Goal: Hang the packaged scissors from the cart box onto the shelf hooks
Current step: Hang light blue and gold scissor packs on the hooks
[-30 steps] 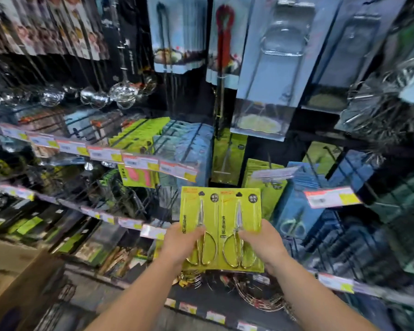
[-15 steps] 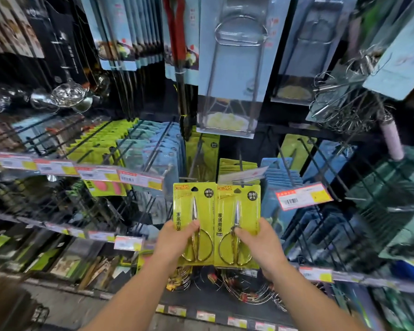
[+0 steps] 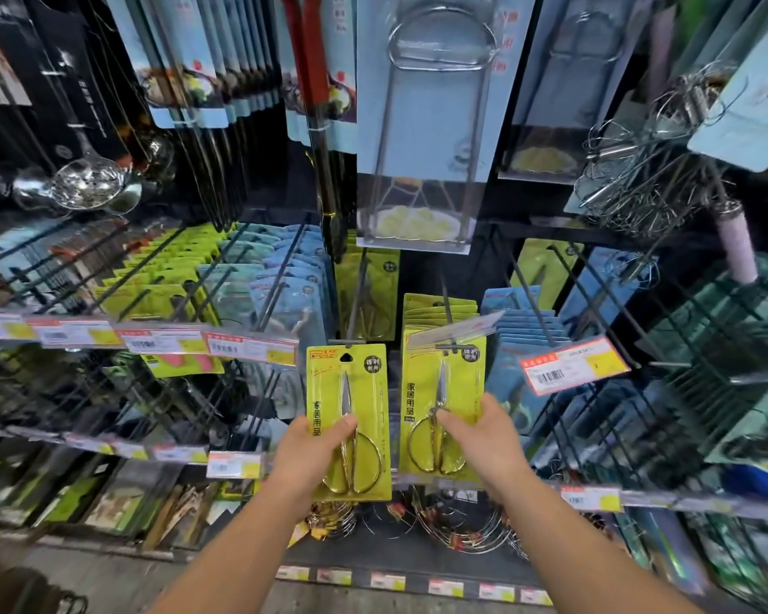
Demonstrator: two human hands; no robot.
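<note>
I hold two yellow-green carded packs of gold-handled scissors in front of the shelf. My left hand [image 3: 312,449] grips the lower half of the left scissors pack [image 3: 364,394], whose hang hole sits just under the tip of a black shelf hook [image 3: 356,303]. My right hand [image 3: 484,436] grips the right scissors pack [image 3: 455,401], its top pressed up against a hook with a clear price tag [image 3: 451,332]. Behind that tag hangs a stack of the same yellow packs [image 3: 440,308]. The cart box is out of view.
Rows of black hooks carry yellow [image 3: 160,277] and blue packs [image 3: 284,268] to the left and blue packs [image 3: 528,321] to the right. Price labels [image 3: 573,365] stick out on the hook ends. Large tong and masher cards [image 3: 422,126] hang overhead. Wire rings [image 3: 457,520] hang below.
The two packs, held side by side before, have been pulled apart. The right pack has risen to the tagged hook. The view has moved closer to the shelf.
</note>
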